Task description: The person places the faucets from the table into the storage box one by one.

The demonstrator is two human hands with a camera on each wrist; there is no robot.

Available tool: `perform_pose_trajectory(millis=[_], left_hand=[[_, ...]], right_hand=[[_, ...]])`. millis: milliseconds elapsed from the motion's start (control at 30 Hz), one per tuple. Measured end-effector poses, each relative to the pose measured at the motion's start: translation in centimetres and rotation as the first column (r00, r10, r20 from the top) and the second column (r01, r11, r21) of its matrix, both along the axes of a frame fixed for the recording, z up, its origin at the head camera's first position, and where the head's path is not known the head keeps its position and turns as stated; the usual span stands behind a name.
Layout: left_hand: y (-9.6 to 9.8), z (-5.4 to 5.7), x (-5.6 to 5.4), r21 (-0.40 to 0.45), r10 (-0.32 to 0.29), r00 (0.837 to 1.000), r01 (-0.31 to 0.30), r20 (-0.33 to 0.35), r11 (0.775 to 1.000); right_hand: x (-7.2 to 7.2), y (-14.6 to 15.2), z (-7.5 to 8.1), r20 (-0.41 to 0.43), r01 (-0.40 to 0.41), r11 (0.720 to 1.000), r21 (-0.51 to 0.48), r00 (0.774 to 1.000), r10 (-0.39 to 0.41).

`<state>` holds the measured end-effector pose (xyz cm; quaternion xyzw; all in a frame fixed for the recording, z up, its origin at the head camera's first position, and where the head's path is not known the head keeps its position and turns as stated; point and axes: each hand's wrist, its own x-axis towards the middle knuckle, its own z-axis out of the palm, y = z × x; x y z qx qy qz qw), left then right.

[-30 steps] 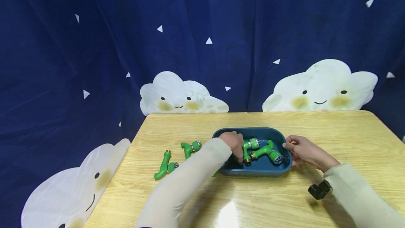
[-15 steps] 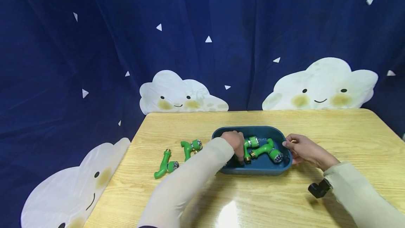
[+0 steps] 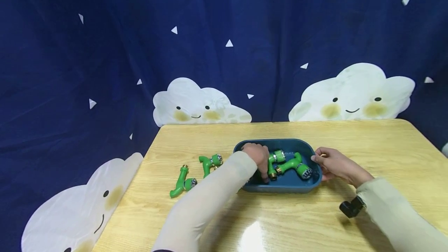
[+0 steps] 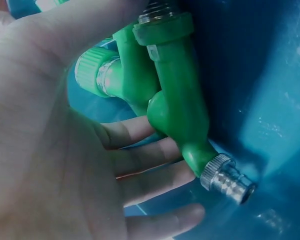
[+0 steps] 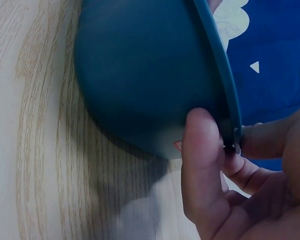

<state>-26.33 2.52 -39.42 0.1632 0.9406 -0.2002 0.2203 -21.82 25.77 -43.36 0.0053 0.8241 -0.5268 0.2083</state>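
Note:
A dark blue plastic tub (image 3: 290, 189) stands on the table with several green taps in it. My left hand (image 3: 257, 156) reaches down inside its left part. In the left wrist view, the fingers (image 4: 160, 172) lie against a green tap (image 4: 182, 100) with a ribbed metal nozzle, and the thumb crosses near its threaded end, gripping it. Behind it shows another green tap (image 4: 135, 75). To the right of the hand lie a green tap (image 3: 272, 166) and a second one (image 3: 294, 164), inside the tub. My right hand (image 3: 337, 166) pinches the tub's right rim (image 5: 230, 95) between thumb and fingers.
Left of the tub, a green tap (image 3: 182, 182) and another green tap (image 3: 210, 162) lie on the wooden table (image 3: 297, 224). The left sleeve (image 3: 206, 201) hides part of the table there. A dark blue curtain (image 3: 210, 18) with clouds hangs behind.
Almost nothing differs. The left hand stays down in the tub, and the right hand keeps its hold on the rim; the head view shifts only slightly.

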Motion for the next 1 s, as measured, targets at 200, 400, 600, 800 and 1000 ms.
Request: perform_pose_trajectory(millis=[200, 400, 600, 800, 1000], left_hand=[[-1.9, -0.1, -0.5, 0.134, -0.038, 0.998, 0.032, 0.049, 0.991], [-3.6, 1.3, -1.5, 0.397, -0.136, 0.989, 0.103, 0.057, 0.912], [-5.4, 3.1, -2.4, 0.600, -0.202, 0.979, 0.170, -0.015, 0.782], [-7.3, 3.7, -2.8, 0.668, -0.186, 0.980, 0.183, -0.068, 0.721], [-8.8, 3.5, -2.9, 0.679, -0.173, 0.983, 0.169, -0.063, 0.714]], right_hand=[[-0.1, -0.5, -0.4, 0.000, -0.006, 1.000, -0.015, 1.000, 0.006], [0.0, -0.2, -0.4, -0.008, -0.016, 1.000, -0.024, 1.000, 0.016], [0.0, 0.0, -0.2, -0.009, -0.020, 0.999, -0.033, 1.000, 0.020], [0.0, 0.1, -0.2, -0.003, -0.013, 0.999, -0.046, 1.000, 0.013], [0.0, 0.1, -0.2, -0.007, -0.008, 0.999, -0.032, 1.000, 0.008]])
